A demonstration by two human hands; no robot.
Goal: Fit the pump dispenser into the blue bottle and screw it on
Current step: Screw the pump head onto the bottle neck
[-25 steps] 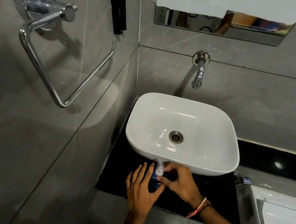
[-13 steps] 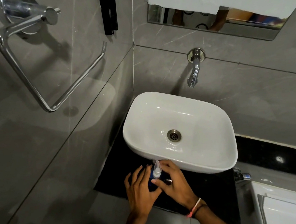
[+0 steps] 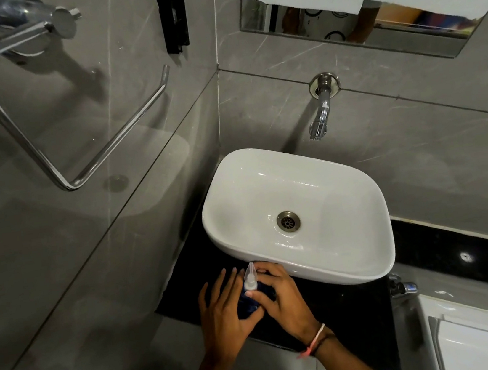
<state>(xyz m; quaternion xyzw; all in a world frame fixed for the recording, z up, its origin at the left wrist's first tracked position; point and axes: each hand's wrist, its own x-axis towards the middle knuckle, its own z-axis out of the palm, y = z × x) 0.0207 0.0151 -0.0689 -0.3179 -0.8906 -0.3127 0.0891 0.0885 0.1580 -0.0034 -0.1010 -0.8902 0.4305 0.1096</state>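
On the black worktop (image 3: 346, 311), just in front of the basin (image 3: 296, 215), I have the bottle (image 3: 246, 304) standing upright between both hands. My left hand (image 3: 222, 315) cups its side with fingers spread, bracing it so it won't spin. My right hand (image 3: 282, 299) pinches the pump (image 3: 250, 277) at its collar, nozzle pointing up, which I judge is for turning the thread down. Whether the collar is fully seated I cannot tell; the fingers hide it. I count one bottle, one pump, one basin, one tap (image 3: 320, 112).
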